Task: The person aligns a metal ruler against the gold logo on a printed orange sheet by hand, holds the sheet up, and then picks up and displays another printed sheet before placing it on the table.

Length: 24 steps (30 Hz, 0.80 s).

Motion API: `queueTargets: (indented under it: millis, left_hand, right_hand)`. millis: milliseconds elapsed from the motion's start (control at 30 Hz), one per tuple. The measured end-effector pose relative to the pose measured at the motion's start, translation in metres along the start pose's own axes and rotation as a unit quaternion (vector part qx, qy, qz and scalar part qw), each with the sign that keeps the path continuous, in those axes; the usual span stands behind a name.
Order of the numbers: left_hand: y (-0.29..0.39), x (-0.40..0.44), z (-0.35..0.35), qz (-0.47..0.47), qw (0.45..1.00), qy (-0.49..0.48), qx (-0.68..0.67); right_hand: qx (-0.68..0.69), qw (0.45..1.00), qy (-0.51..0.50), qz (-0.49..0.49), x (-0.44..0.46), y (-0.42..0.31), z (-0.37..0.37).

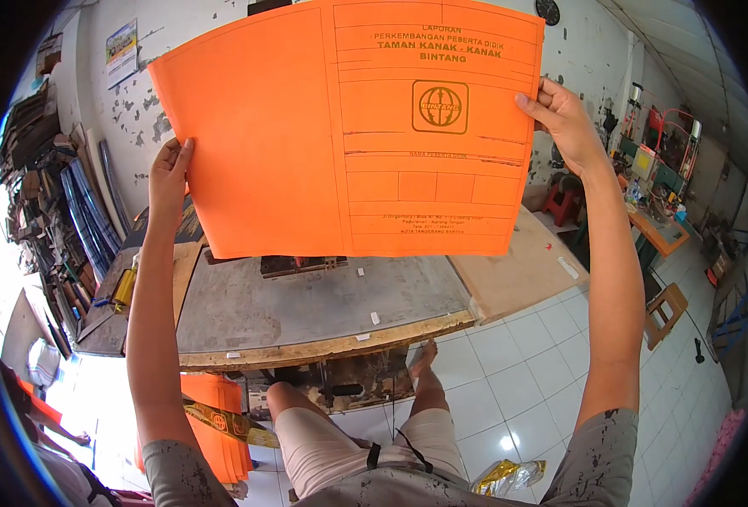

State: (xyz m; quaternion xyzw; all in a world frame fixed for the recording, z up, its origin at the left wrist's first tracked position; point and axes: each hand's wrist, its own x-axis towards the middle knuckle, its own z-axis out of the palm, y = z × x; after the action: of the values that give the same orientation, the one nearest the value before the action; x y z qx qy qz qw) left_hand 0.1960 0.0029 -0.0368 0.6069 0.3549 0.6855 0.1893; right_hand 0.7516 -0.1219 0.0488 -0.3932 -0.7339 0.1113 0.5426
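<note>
A large orange printed cover sheet (255, 152) is held up, spread wide, in front of me. Its right half carries dark gold lettering, ruled boxes and a globe emblem reading BINTANG; the left half is plain. My left hand (171, 165) pinches the sheet's left edge, thumb in front. At the upper right edge, my right hand (560, 118) grips it the same way. Below the sheet lies the grey-topped worktable (306, 308), with small white scraps on it. The sheet hides the table's far part.
Orange sheets (213, 406) are stacked low at my left, with a gold foil strip (230, 420) across them. Crumpled foil (509, 477) lies on the tiled floor. A wooden stool (666, 313) and a machine bench (657, 228) stand right. Another person's hand (82, 438) shows far left.
</note>
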Motion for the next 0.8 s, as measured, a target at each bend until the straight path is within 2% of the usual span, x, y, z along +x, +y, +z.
queueTargets:
  millis: [800]
  left_hand:
    - [0.0032,-0.0025,0.0008,-0.001,1.000,-0.002,-0.014]
  right_hand:
    - [0.003,1.000,0.006,0.004,0.0012,0.0023,0.0019]
